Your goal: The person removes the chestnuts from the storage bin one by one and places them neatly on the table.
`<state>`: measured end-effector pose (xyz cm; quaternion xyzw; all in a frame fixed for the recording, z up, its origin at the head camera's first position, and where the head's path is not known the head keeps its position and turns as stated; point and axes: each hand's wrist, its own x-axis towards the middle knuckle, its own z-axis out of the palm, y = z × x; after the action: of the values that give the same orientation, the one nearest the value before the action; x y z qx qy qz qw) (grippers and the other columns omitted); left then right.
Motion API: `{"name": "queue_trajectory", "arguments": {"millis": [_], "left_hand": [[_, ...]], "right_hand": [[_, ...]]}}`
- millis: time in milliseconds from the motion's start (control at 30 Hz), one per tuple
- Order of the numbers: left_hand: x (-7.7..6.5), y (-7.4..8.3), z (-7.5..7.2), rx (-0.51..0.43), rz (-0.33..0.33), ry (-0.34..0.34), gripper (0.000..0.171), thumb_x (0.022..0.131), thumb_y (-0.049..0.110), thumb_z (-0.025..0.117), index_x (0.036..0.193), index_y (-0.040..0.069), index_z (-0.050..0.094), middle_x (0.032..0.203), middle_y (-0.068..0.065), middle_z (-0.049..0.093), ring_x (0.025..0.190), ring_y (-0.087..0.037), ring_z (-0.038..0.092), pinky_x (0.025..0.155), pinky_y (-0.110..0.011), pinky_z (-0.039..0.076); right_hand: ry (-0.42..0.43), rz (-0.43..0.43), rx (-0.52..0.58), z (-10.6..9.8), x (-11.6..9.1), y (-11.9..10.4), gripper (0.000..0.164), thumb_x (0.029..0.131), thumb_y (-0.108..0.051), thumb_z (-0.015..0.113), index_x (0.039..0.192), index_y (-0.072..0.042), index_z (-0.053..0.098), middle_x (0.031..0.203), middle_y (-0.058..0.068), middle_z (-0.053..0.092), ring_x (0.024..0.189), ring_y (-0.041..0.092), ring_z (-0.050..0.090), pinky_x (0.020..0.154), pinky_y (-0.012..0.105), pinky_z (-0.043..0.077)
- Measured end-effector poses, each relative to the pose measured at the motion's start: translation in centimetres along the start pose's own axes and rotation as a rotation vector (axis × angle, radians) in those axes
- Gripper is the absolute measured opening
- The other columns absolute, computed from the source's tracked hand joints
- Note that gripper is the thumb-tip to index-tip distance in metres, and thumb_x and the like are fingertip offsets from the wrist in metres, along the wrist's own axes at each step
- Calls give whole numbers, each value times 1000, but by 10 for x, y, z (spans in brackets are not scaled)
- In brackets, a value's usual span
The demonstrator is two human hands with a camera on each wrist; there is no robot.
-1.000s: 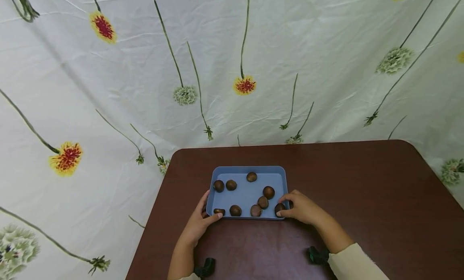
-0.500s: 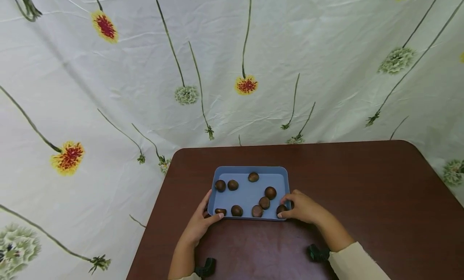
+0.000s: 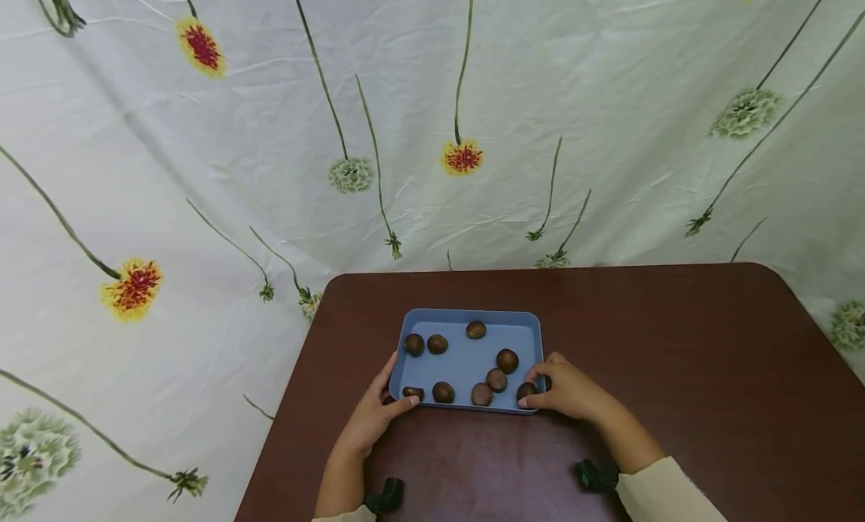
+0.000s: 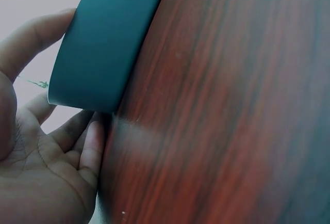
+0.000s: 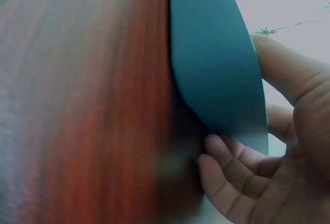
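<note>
A shallow blue rectangular tray (image 3: 466, 314) bears several round brown nuts that look like chestnuts, one of them a nut (image 3: 507, 360) right of the middle. My left hand (image 3: 368, 420) grips the tray's near left corner, thumb on the rim, beside a flatter brown piece (image 3: 413, 393). At the near right corner my right hand (image 3: 568, 387) holds the tray, its thumb and fingers partly hiding a nut (image 3: 526, 391). In the left wrist view, the tray's wall (image 4: 103, 48) sits between thumb and fingers. Fingers reach under the corner of the tray (image 5: 216, 59) in the right wrist view.
The tray is on a dark reddish-brown table (image 3: 676, 357) with rounded far corners. Behind it hangs a white cloth (image 3: 405, 206) printed with flowers. Each wrist wears a dark device, such as the one (image 3: 385, 496) on the left.
The whole head view has drifted slightly rightward, backdrop and table included. Both hands keep their grip on the tray, and the nuts hold their places in it.
</note>
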<state>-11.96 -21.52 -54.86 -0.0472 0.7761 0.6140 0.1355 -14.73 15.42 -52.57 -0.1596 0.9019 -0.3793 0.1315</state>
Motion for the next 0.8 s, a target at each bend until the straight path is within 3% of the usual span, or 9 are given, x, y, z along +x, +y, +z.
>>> {"name": "queue_trajectory", "arguments": {"millis": [100, 300, 433, 800], "left_hand": [[0, 0, 1, 6, -4, -3, 95, 90, 26, 78, 163, 35, 18, 166, -14, 26, 136, -35, 51, 102, -45, 46], [0, -3, 1, -1, -3, 13, 95, 90, 26, 79, 163, 36, 18, 166, -14, 26, 136, -35, 51, 100, -43, 47], [0, -4, 0, 3, -3, 22, 95, 90, 27, 79, 163, 36, 18, 167, -13, 23, 138, -37, 49, 101, -43, 47], [-1, -3, 1, 16, 2, 29, 95, 89, 28, 79, 162, 36, 19, 167, -13, 23, 137, -37, 49, 100, -44, 47]], "right_hand": [[30, 50, 34, 3, -2, 0, 29, 81, -40, 85, 97, -21, 69, 95, 5, 43, 77, 16, 44, 70, 28, 37], [116, 93, 85, 7, -4, -2, 37, 85, -41, 82, 106, -14, 69, 112, 12, 54, 93, 20, 54, 81, 37, 43], [172, 127, 149, 8, -4, -3, 39, 87, -41, 80, 111, -13, 68, 121, 13, 57, 101, 21, 59, 84, 36, 48], [336, 191, 304, -1, -2, 4, 42, 89, -35, 79, 118, -8, 65, 111, 12, 70, 92, 15, 65, 76, 24, 50]]}}
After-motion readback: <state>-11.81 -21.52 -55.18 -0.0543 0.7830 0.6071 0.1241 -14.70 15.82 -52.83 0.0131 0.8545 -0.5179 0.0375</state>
